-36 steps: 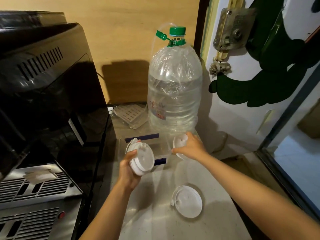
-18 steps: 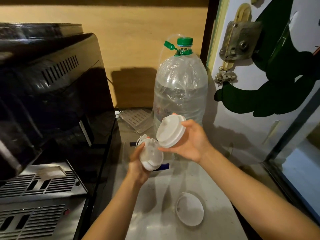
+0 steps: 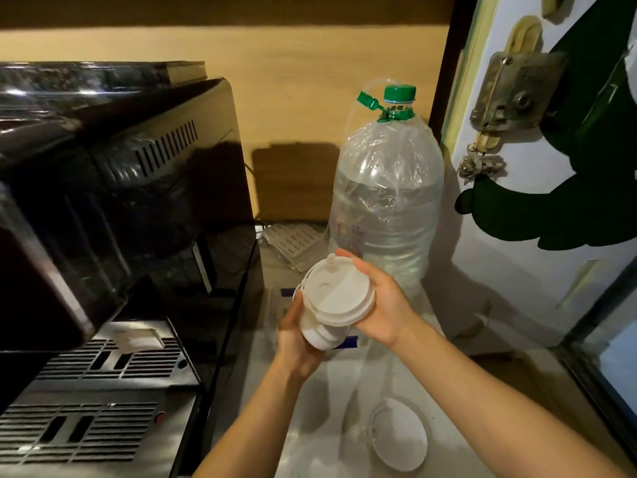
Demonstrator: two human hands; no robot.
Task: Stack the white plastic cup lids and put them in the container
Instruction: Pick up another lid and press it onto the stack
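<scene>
My left hand [image 3: 296, 343] grips a short stack of white cup lids [image 3: 319, 334] from below, held above the counter. My right hand [image 3: 382, 301] holds a single white lid [image 3: 339, 294] by its rim and presses it on top of that stack. Another white lid [image 3: 400, 434] lies alone on the counter near the front, to the right of my left forearm. A clear container [image 3: 275, 308] with dark blue clips stands on the counter behind and under my hands, mostly hidden by them.
A big clear water bottle [image 3: 386, 201] with a green cap stands behind the container. A black coffee machine [image 3: 113, 201] with a metal drip tray [image 3: 103, 401] fills the left. A white door [image 3: 537, 188] with a lock borders the right. A slotted plastic piece [image 3: 293, 241] lies at the back.
My right hand picked a lid off the counter beside the container, lifted it and brought it down onto the stack in my left hand. The view tilted upward.
</scene>
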